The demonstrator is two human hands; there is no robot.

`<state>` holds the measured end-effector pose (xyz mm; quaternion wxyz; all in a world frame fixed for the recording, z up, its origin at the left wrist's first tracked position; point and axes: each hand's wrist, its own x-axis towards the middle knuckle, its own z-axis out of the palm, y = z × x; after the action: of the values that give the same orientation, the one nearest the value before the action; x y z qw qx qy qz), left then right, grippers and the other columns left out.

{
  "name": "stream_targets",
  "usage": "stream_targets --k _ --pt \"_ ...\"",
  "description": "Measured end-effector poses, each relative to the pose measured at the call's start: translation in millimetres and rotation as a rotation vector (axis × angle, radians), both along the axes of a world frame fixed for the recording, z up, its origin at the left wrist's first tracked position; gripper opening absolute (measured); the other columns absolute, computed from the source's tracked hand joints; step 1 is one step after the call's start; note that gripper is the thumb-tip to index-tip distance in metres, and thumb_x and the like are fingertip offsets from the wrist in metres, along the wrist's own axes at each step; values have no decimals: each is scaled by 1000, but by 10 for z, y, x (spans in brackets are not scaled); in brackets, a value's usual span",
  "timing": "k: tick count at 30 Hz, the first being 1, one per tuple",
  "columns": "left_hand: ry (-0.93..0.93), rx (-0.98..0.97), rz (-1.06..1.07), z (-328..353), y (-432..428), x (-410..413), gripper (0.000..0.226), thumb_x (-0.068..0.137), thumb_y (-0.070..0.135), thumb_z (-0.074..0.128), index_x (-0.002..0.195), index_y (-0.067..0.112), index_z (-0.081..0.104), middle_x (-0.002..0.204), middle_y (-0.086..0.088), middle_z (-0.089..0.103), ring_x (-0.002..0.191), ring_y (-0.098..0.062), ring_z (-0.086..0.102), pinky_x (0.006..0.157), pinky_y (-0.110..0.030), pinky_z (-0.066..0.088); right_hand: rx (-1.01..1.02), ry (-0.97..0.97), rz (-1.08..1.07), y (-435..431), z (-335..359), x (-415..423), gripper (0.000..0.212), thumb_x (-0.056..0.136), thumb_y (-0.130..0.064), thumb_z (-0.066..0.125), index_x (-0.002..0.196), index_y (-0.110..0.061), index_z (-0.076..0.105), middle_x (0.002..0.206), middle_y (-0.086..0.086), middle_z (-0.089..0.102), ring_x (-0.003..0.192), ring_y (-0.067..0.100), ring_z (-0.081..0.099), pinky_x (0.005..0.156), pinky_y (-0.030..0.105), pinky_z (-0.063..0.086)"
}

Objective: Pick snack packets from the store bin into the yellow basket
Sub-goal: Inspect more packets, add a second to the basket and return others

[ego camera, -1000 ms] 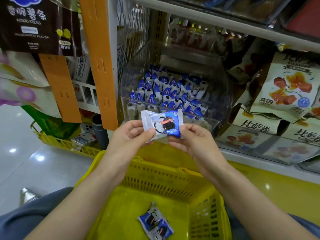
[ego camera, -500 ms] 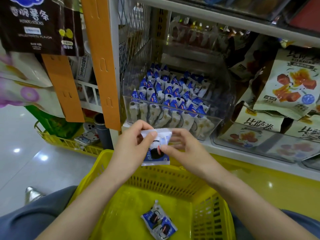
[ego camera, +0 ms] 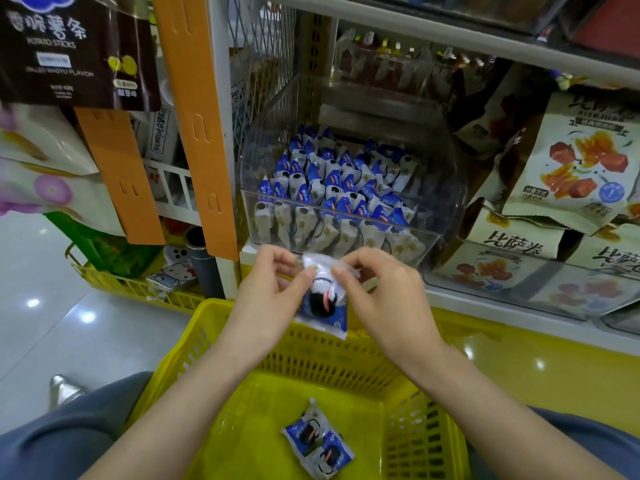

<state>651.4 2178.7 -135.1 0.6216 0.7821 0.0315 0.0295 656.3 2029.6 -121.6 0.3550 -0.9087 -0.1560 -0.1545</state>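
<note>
My left hand point(ego camera: 268, 296) and my right hand point(ego camera: 384, 299) both pinch the top edge of one blue-and-white snack packet point(ego camera: 323, 304). It hangs upright over the far rim of the yellow basket point(ego camera: 263, 362). Two matching packets point(ego camera: 317, 441) lie on the basket floor. Just beyond my hands, a clear plastic store bin point(ego camera: 429, 216) on the shelf holds several rows of the same packets point(ego camera: 332, 188).
Large beige snack bags point(ego camera: 581, 161) fill the shelf to the right of the bin. Orange hanging strips point(ego camera: 194, 126) and a dark potato-stick bag point(ego camera: 69, 50) hang at left. A second yellow basket point(ego camera: 128, 282) sits on the tiled floor at left.
The packet, held flat and level in front of the bin a second ago, has been turned upright and lowered toward the basket, both hands still on it.
</note>
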Motion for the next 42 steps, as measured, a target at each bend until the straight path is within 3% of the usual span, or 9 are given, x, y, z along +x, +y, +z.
stream_targets --k 3,6,12,16,21,24,28,35,42 --pt "-12 165 57 -26 58 26 11 92 19 53 83 20 48 76 3 54 62 -9 47 52 -11 38 199 63 -100 -36 6 60 6 89 -27 59 83 -24 58 75 -15 61 76 -2 57 65 18 47" --pt "174 -42 -14 7 55 60 24 98 25 39 88 19 60 77 2 64 63 -13 55 56 -21 43 269 49 -28 -22 21 47 6 87 -24 61 83 -25 57 79 -14 62 80 -2 59 69 14 48" --pt "259 -455 -97 85 72 50 38 91 43 44 102 15 66 98 -2 72 88 -14 66 72 -30 55 -75 -71 206 21 -8 -32 4 83 -16 66 87 -16 64 101 -5 60 99 7 52 86 15 40" --pt "151 -311 20 105 62 36 23 91 23 54 110 13 64 103 -3 69 101 -19 63 89 -39 51 -137 -48 216 55 -14 -69 12 86 -26 61 97 -21 64 105 -8 57 101 1 49 87 15 39" --pt "95 -292 -28 128 22 20 19 94 19 48 105 24 64 92 7 72 86 -5 67 72 -18 51 464 422 79 107 20 -24 14 91 -27 54 104 -33 51 101 -16 62 91 -7 60 75 13 50" --pt "-4 -230 -59 107 7 16 19 93 16 51 105 28 58 93 11 69 83 1 65 64 -6 46 727 683 136 91 31 4 16 94 -21 50 105 -15 62 96 -2 72 83 5 68 66 19 54" --pt "-188 35 -22 54 -15 -4 32 86 17 61 113 28 48 107 16 57 98 4 54 73 -3 41 891 740 99 105 38 -7 19 91 -18 56 104 -4 57 89 3 73 79 12 70 60 21 54" --pt "-164 29 -118 -14 -29 -14 29 81 23 66 108 28 56 107 16 61 99 -2 59 82 -25 51 876 775 107 105 34 3 33 91 -24 55 113 -2 48 97 6 71 82 13 69 66 22 56" --pt "-204 125 -131 -36 -3 -27 25 93 15 49 103 38 47 105 22 57 97 9 57 75 -10 48 859 735 104 93 -35 13 34 89 -22 58 118 -7 47 104 7 69 89 15 69 72 24 57"
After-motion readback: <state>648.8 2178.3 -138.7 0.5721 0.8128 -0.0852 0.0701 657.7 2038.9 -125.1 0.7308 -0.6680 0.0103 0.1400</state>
